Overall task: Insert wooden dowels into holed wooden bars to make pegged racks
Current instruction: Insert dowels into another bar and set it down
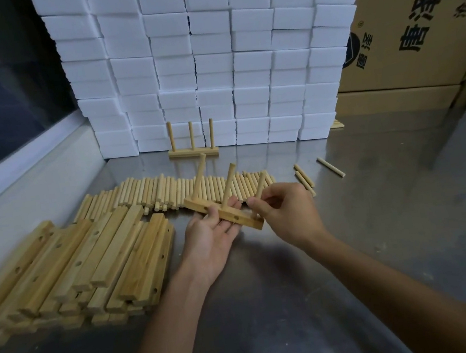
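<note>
My left hand [213,235] holds a holed wooden bar [241,218] above the steel table, thumb on its front face and fingers under it. Three dowels stand tilted in the bar. My right hand [287,213] pinches the rightmost dowel [260,186] near the bar's right end. A finished rack [193,151] with three upright dowels stands at the back by the white blocks. Loose dowels [168,190] lie in a row behind my hands. Holed bars [88,260] are stacked at the left.
A wall of white foam blocks [204,61] fills the back. Cardboard boxes [412,19] stand at the right. A few stray dowels [331,167] lie on the steel table [381,231] right of the row. A window sill runs along the left.
</note>
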